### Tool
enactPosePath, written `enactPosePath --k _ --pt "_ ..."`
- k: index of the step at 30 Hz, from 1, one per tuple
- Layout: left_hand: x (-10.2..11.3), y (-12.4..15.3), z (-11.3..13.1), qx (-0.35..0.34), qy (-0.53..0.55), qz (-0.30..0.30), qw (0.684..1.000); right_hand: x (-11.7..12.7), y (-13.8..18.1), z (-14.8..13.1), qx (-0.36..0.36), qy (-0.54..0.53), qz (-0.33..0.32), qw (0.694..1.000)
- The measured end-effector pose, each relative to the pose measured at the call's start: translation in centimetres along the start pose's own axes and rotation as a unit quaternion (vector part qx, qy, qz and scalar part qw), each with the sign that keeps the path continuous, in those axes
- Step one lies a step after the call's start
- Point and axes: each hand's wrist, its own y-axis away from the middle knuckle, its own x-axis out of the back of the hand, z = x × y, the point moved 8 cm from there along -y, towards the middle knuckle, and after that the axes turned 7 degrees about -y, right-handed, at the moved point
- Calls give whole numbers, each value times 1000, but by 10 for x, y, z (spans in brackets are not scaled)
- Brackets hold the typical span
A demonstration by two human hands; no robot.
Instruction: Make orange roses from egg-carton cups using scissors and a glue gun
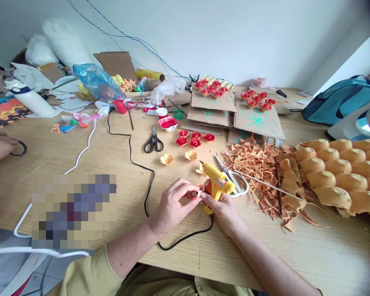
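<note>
Over the counter [320, 255], the left hand [171, 207] meets the right hand [226, 210], which wraps the glue gun [216, 181]; the left pinches a small piece [198, 193] between them. Best pinch it lightly and steadily, nozzle [201, 163] aimed away.

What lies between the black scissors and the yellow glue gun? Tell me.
In the head view, two tan petal cups lie between the black scissors and the yellow glue gun, with a third tan piece close by the gun.
</note>
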Motion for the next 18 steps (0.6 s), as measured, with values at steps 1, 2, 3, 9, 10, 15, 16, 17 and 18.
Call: enactPosePath --k 1,2,3,9,10,15,16,17,18 --pt "0 0 0 3 1 -2 1000 0 0 -1 3 6 2 1000" --pt "0 0 0 6 3 -3 1000 0 0 -2 6 13 4 1000" --pt "0 0 0 8 4 -3 1000 0 1 -3 10 19 4 1000" --pt "0 1 -3 9 -7 -8 1000 -2 2 -7 20 29 1 999" --pt "0 1 -3 8 -10 -8 1000 -2 2 -7 21 27 -2 999" --pt "-1 3 -7 24 -3 -9 1000 -3 1 -4 22 16 -13 1000" --pt "-2 3 -8 31 3 -10 999 -2 1 -4 22 16 -12 1000" --pt "-2 3 -9 37 9 -11 999 -2 1 -4 24 17 -8 1000" --pt "-3 3 -9 41 14 -13 999 -1 1 -3 26 18 -4 999"
